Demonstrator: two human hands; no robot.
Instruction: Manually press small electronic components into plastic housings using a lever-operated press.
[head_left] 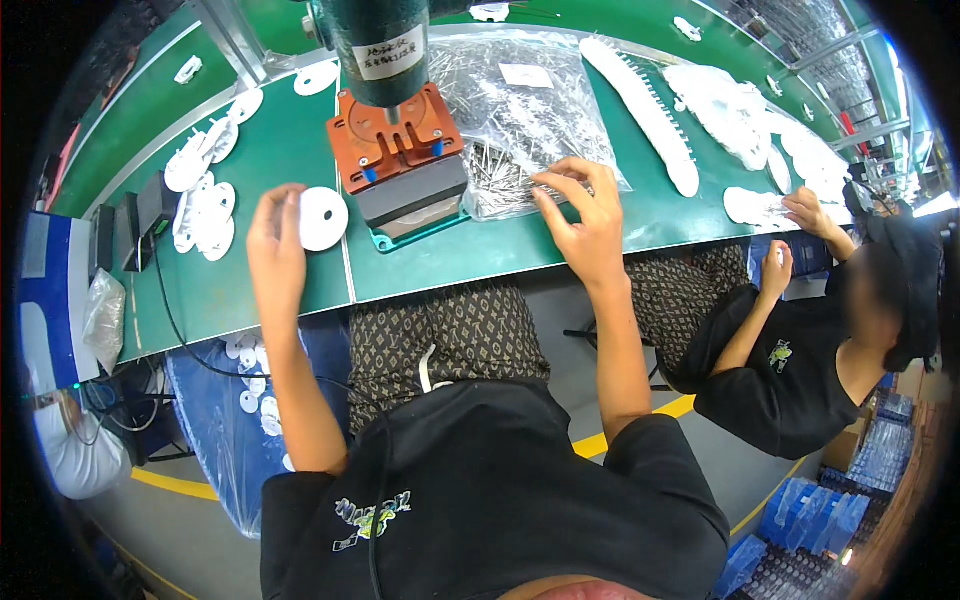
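My left hand is closed on the left edge of a round white disc with a small dark hole, over the green bench left of the press. My right hand is at the lower right of a clear plastic bag full of thin metal pins. Its thumb and forefinger come close together by the pins; what lies between the tips is too small to make out. Between my hands stands the press, with a dark green column, an orange slotted plate and a grey block below.
More white discs lie at the left beside small black boxes and a cable. A long white strip with a row of pins lies right of the bag. At the right a co-worker's hands handle white parts. Blue plastic sheeting hangs below.
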